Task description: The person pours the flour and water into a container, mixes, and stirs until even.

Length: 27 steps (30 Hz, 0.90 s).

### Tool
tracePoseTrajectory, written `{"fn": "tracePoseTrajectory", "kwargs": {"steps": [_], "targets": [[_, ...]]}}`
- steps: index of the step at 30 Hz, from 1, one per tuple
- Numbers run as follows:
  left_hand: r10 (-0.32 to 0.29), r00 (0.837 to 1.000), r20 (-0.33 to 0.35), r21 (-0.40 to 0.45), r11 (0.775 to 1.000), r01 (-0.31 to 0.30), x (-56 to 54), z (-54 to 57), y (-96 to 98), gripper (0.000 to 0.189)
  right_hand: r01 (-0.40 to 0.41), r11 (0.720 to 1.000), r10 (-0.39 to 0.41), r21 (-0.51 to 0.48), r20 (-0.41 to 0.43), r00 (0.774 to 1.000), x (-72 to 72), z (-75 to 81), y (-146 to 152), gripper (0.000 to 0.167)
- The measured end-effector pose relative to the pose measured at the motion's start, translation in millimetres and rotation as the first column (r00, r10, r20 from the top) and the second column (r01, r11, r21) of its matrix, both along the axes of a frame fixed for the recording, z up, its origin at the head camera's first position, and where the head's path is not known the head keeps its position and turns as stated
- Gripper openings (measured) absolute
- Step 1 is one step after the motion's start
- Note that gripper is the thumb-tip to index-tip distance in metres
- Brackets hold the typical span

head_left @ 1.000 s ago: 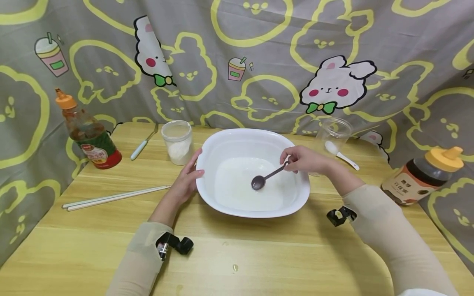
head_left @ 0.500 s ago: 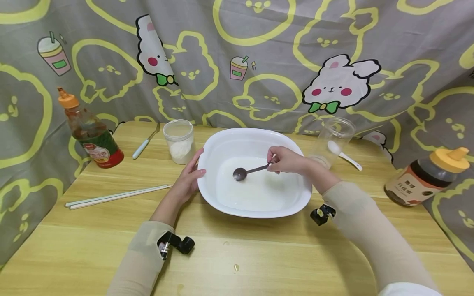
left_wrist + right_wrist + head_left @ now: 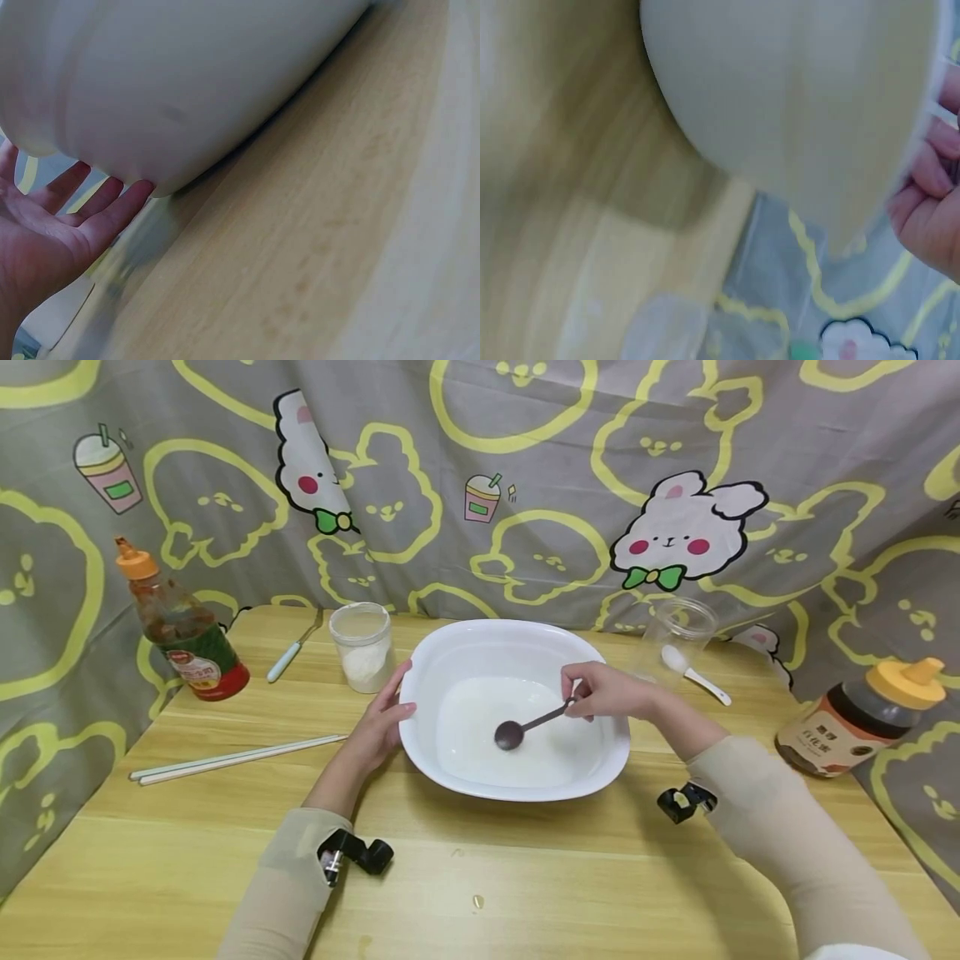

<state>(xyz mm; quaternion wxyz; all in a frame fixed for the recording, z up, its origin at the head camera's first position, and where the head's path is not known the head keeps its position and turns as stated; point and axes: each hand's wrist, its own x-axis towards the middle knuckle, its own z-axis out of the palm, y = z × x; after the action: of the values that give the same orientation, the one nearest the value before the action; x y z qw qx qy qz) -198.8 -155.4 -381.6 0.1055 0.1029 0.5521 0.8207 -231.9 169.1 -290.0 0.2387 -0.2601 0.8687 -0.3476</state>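
Note:
A white basin (image 3: 517, 791) with a pale milky liquid (image 3: 480, 718) in it stands on the wooden table. My left hand (image 3: 378, 731) rests against the basin's left side, thumb at the rim. In the left wrist view its fingers (image 3: 112, 217) are spread and fairly straight, fingertips touching the outer wall. Over the basin's right part, my right hand (image 3: 609, 691) pinches the handle end of a dark brown measuring spoon (image 3: 509, 735). The spoon's round bowl is down at the liquid, near the basin's middle. In the right wrist view the basin wall hides the spoon.
Behind the left hand stand a jar of white powder (image 3: 363, 660), a pale-blue-handled utensil (image 3: 285, 660) and a red sauce bottle (image 3: 195, 652). Chopsticks (image 3: 232, 760) lie at left. A clear jar (image 3: 678, 631), a white spoon (image 3: 701, 681) and a honey bottle (image 3: 847, 727) are at right.
My right hand has swept the spoon left across the liquid, then back right and nearer to me. My left hand has stayed at the basin's side.

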Motion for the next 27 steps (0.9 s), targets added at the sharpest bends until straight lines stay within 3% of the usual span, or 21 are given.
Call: {"fn": "tracePoseTrajectory", "kwargs": {"steps": [8,15,21,27], "targets": [[-0.003,1.000,0.003,-0.001,1.000,0.003,-0.4,-1.2,-1.6,0.069,0.118,0.992,-0.113,0.033,-0.145,0.983,-14.7,-2.9,7,0.011],[-0.002,1.000,0.019,0.011,1.000,0.002,0.9,-0.5,-0.9,0.069,0.125,0.991,-0.130,-0.055,-0.090,0.987,-20.8,-16.7,-20,0.010],[-0.003,1.000,0.023,0.018,1.000,0.003,0.4,0.0,-0.2,0.069,0.062,0.996,-0.061,-0.069,0.019,0.998,-11.3,-19.0,-34,0.009],[0.001,1.000,0.029,0.020,1.000,-0.002,0.4,0.1,0.0,0.068,-0.064,0.998,0.066,-0.018,0.071,0.995,0.7,-13.1,-20,0.010]]}}
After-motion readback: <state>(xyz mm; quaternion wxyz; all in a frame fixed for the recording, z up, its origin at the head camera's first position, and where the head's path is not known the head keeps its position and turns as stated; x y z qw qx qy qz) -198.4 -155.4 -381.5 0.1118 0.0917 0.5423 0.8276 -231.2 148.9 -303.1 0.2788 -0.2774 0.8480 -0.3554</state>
